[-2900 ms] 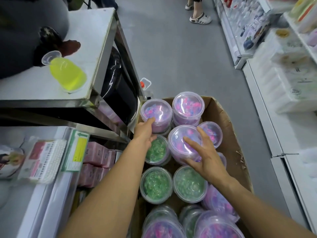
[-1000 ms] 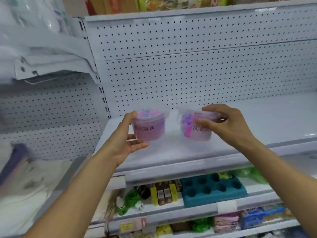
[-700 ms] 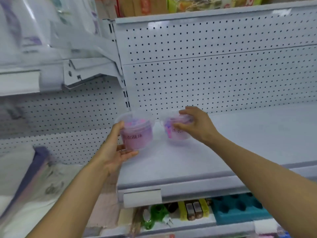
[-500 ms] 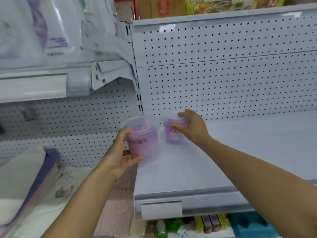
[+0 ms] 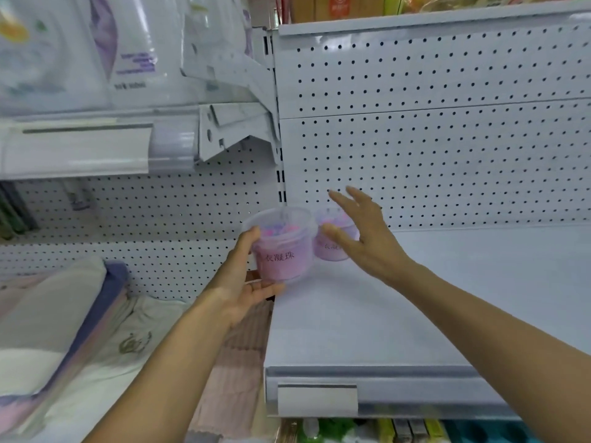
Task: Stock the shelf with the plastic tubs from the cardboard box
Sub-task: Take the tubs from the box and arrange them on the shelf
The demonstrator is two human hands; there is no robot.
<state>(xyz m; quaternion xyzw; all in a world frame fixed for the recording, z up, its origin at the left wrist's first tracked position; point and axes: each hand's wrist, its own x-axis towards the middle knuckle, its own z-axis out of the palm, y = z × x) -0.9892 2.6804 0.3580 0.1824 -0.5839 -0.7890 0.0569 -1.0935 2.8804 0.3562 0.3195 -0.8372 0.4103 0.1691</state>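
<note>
Left hand (image 5: pixel 238 290) grips pink bead tub (image 5: pixel 283 247) by wall and base above shelf (image 5: pixel 415 314); right hand (image 5: pixel 364 238) splayed, empty; likely light, smooth-sided.

At mid-frame, a clear-lidded pink tub (image 5: pixel 281 247) is held upright at the white shelf's (image 5: pixel 415 314) left edge, a second tub (image 5: pixel 332 241) standing just behind it.
</note>
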